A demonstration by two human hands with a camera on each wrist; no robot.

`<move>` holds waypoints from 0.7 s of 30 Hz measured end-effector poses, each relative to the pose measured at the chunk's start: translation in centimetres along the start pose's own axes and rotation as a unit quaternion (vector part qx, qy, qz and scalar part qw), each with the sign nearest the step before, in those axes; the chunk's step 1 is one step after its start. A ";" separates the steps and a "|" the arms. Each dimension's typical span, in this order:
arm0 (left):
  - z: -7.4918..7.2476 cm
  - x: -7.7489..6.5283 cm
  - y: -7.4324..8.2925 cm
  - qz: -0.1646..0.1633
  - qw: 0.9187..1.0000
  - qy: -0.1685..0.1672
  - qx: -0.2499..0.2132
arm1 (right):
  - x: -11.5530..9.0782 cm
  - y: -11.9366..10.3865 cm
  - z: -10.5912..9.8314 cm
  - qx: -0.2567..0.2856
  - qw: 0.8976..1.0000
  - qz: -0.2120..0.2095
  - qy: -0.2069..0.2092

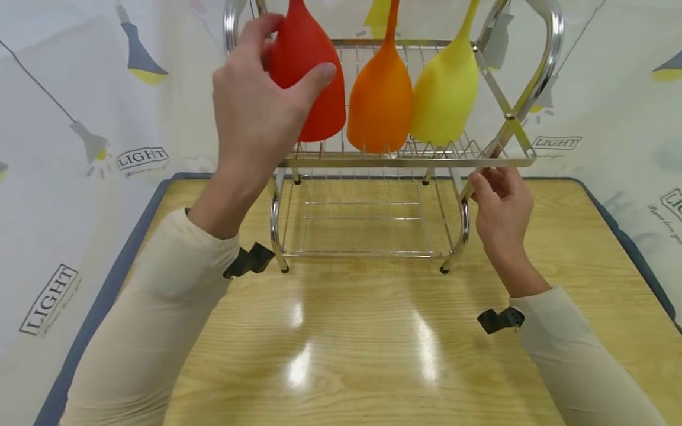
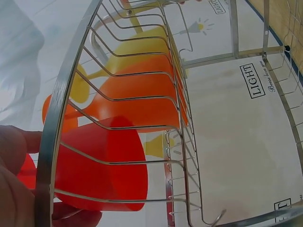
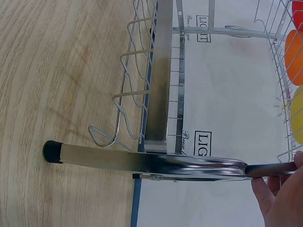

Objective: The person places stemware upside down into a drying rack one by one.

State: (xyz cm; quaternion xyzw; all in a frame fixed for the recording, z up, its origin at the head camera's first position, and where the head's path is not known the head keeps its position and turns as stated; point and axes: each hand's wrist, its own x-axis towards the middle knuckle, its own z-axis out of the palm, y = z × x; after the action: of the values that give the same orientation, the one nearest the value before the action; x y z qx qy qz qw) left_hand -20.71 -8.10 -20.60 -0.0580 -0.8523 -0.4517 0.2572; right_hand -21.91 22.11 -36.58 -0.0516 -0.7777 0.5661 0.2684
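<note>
My left hand (image 1: 253, 109) holds a red plastic goblet (image 1: 309, 71) on the upper tier of a chrome dish rack (image 1: 405, 163). The goblet stands bowl down, stem up, with the thumb across its front and fingers round its far left side. Through the wires in the left wrist view, its red bowl (image 2: 102, 170) shows at the rack's edge. Beside it, an orange goblet (image 1: 380, 100) and a yellow goblet (image 1: 447, 94) are also bowl down, close together. On the right, my right hand (image 1: 503, 207) grips the rack's side frame (image 3: 272, 169) below the upper tier.
The rack's lower wire tier (image 1: 362, 219) sits close above the wood-grain table (image 1: 362, 331), on black-tipped feet. A white lamp-printed cloth (image 1: 106, 106) hangs behind and at both sides. Black straps (image 1: 249, 260) circle both wrists.
</note>
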 end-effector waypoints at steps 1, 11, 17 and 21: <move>0.1 0.0 0.1 -0.005 1.000 -0.005 0.005 | 0.0 0.0 -0.1 0.000 1.000 0.002 0.001; 0.5 -0.1 -0.2 -0.059 0.995 -0.046 0.067 | -0.8 1.1 0.4 0.000 1.000 0.022 -0.012; 0.8 -0.1 -0.6 -0.079 0.990 -0.083 0.084 | -1.4 1.3 0.3 -0.020 0.999 0.034 -0.016; 1.0 0.1 -0.5 -0.088 0.986 -0.097 0.105 | -1.5 1.1 0.2 -0.016 0.999 0.041 -0.021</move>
State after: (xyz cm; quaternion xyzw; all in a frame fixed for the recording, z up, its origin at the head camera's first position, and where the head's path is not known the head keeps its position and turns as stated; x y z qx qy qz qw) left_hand -21.30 -7.56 -21.38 0.0010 -0.9177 -0.3730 0.1368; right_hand -21.00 21.77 -38.15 -0.0760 -0.7893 0.5651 0.2278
